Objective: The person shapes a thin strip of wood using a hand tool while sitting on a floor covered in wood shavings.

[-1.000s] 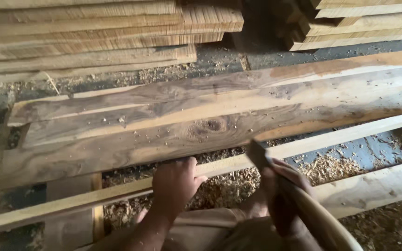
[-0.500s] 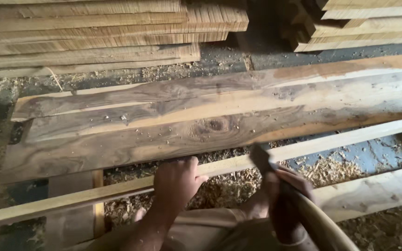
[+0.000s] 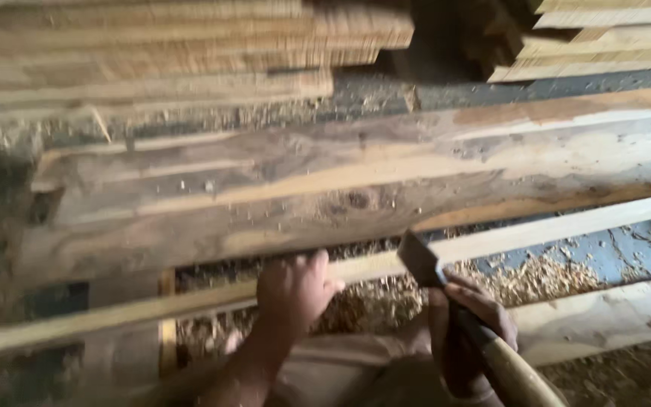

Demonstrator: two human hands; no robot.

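My left hand [image 3: 293,295] rests on a long thin pale wooden strip [image 3: 559,226] that runs across the view from lower left to upper right, fingers curled over its edge. My right hand [image 3: 467,325] is closed around the wooden handle [image 3: 518,373] of an axe-like tool whose dark metal head [image 3: 419,258] points up against the strip. Just beyond lies a wide rough plank [image 3: 325,192] with brown and pale grain and a dark knot.
Stacks of sawn boards [image 3: 160,53] fill the top left, and more boards [image 3: 604,38] sit at the top right. Sawdust and shavings [image 3: 536,275] cover the ground. Another pale plank [image 3: 612,316] lies at the lower right.
The view has shifted slightly downward. The tool head and my right hand have risen a little toward the thin strip. My left hand stays on the strip.
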